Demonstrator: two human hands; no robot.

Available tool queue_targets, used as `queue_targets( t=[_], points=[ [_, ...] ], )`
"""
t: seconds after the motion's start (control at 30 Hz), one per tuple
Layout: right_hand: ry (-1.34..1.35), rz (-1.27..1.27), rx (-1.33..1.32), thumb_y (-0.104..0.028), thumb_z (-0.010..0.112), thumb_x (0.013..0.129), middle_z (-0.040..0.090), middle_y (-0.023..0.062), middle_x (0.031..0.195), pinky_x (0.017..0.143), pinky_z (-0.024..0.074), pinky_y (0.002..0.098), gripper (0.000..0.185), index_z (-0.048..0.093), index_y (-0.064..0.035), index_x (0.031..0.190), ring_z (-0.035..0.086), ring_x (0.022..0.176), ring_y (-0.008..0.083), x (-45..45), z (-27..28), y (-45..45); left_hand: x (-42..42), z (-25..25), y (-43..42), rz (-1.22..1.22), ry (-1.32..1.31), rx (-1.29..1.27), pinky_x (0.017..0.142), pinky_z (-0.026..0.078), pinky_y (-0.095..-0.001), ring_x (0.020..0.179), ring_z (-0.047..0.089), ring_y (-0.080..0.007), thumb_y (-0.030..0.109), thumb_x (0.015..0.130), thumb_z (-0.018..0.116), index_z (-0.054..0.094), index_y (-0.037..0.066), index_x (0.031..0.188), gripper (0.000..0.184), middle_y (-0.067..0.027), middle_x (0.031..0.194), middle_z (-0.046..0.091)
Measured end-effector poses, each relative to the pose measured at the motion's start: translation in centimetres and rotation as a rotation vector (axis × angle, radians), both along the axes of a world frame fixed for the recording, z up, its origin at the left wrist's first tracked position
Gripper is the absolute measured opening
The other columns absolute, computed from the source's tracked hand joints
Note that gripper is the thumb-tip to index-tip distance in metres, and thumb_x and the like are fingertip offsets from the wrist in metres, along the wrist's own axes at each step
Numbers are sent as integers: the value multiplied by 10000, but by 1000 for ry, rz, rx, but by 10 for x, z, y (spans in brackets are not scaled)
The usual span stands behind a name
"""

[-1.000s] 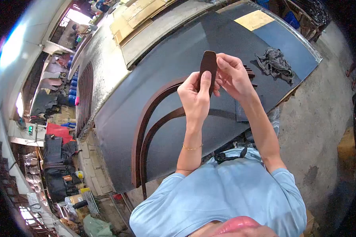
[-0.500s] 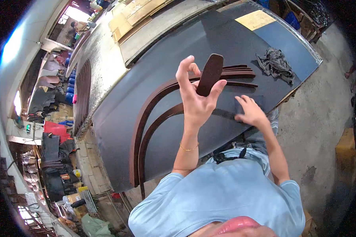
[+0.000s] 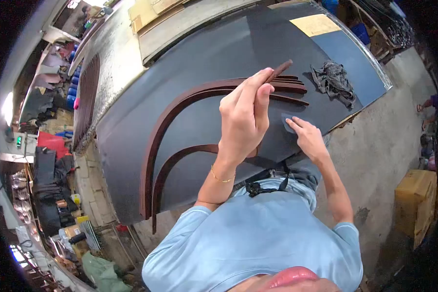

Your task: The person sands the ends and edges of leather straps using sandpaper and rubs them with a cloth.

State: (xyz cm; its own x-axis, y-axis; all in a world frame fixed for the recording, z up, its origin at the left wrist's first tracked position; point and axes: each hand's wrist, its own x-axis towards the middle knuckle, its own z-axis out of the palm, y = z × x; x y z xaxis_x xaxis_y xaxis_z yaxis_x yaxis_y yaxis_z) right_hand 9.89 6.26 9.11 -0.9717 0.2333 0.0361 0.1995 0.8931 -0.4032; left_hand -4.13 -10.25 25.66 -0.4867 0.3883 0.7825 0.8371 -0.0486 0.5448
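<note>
My left hand [image 3: 246,112] is raised over the table, its fingers closed around the end of a brown leather strip [image 3: 281,69] that pokes up past my fingertips. Behind my wrist the same strip [image 3: 180,155] seems to run on, curving along the table and over its near edge. A stack of similar strips [image 3: 168,109] lies in an arc just beyond it. My right hand [image 3: 309,138] is lower and to the right, fingertips and thumb on a small dark grey sheet [image 3: 287,123]; its material I cannot make out.
A crumpled dark cloth [image 3: 333,82] lies on the dark tabletop [image 3: 219,53] at the right. Cardboard pieces [image 3: 155,17] rest at the back, beside a pale bench holding more strips [image 3: 88,95]. A carton [image 3: 416,202] stands on the floor at right.
My left hand has turned, so the strip end shows edge-on instead of its flat face. My right hand has come onto the small grey sheet, which has lifted or shifted left.
</note>
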Motion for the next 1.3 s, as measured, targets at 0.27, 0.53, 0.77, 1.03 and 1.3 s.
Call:
queue_targets(
  t=[0.27, 0.53, 0.77, 1.03, 1.3],
  points=[
    [846, -105, 187, -9, 649, 751, 614, 127, 1375, 1106, 405, 478, 536, 671, -71, 1283, 551, 1308, 343, 18, 157, -12, 11, 11, 7, 14, 34, -164, 490, 435, -254, 484, 564, -111, 99, 979, 619, 709, 8, 999, 129, -68, 715, 703],
    [767, 142, 346, -120, 599, 856, 645, 77, 1343, 1144, 333, 506, 407, 698, -78, 1248, 562, 1304, 297, -2, 192, -28, 15, 12, 7, -26, 145, -292, 649, 545, -388, 720, 683, -326, 18, 773, 731, 646, -33, 985, 233, -155, 821, 689],
    [797, 82, 351, -34, 548, 870, 621, 93, 1377, 1154, 324, 523, 444, 657, -72, 1298, 520, 1355, 285, -19, 170, 15, 15, -1, 7, 59, 46, -209, 617, 539, -352, 736, 713, -324, -2, 746, 768, 731, 6, 986, 243, -194, 881, 719],
    [802, 64, 377, -87, 559, 874, 621, 82, 1376, 1158, 310, 537, 406, 684, -83, 1261, 526, 1346, 292, -26, 168, 13, 8, -4, 12, 90, 69, -141, 588, 523, -361, 703, 689, -345, -14, 716, 739, 698, -2, 927, 216, -186, 801, 694],
    [837, 91, 319, -118, 563, 886, 616, 70, 1384, 1166, 311, 525, 381, 691, -85, 1244, 521, 1351, 303, -30, 165, 15, 7, -8, 15, 123, 62, -54, 544, 480, -377, 606, 647, -340, -18, 698, 717, 668, -10, 844, 155, -179, 707, 647]
  ],
)
